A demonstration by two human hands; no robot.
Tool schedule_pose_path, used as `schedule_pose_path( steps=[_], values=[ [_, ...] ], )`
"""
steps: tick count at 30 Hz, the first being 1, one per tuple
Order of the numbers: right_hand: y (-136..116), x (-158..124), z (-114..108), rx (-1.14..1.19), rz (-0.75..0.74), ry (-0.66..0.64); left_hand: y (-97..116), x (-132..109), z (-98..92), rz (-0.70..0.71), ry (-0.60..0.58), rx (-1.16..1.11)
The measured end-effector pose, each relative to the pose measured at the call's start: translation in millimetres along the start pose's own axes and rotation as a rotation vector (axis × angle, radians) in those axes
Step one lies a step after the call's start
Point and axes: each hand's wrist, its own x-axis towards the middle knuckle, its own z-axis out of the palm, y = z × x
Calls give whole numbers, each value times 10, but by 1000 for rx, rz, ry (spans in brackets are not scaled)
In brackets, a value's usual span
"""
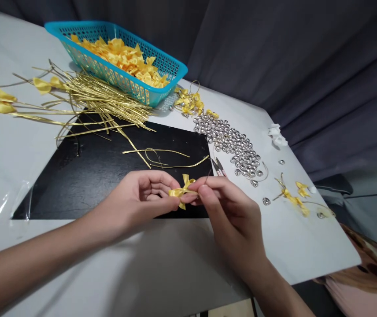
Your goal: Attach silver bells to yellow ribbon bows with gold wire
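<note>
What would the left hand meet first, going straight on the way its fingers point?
Likely the right hand, just past the yellow bow that the left hand pinches; depth is hard to judge.

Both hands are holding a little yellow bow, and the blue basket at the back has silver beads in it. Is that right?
Not quite: the blue basket holds yellow ribbon bows, not silver beads. The head view shows the silver beads lying on the table. The left hand and right hand do hold the little yellow bow.
</note>
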Motion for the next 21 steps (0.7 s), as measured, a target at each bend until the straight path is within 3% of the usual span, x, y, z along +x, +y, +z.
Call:
schedule_pose_path(
  steps=[5, 8, 12, 16, 21],
  values=[
    [1, 14, -14, 13, 17, 24, 30, -10, 29, -18, 28, 16],
    [3, 1, -57, 19, -5, 121, 52, -11, 33, 33, 53, 85],
    [-12, -36, -121, 34, -84, 236, 63, -14, 28, 0, 67, 106],
    [-33, -40, -133, 3, -183, 205, 54, -14, 19, -14, 58, 113],
    [-34, -23, -121, -39, -200, 201, 44, 6, 24, -15, 41, 140]
  ],
)
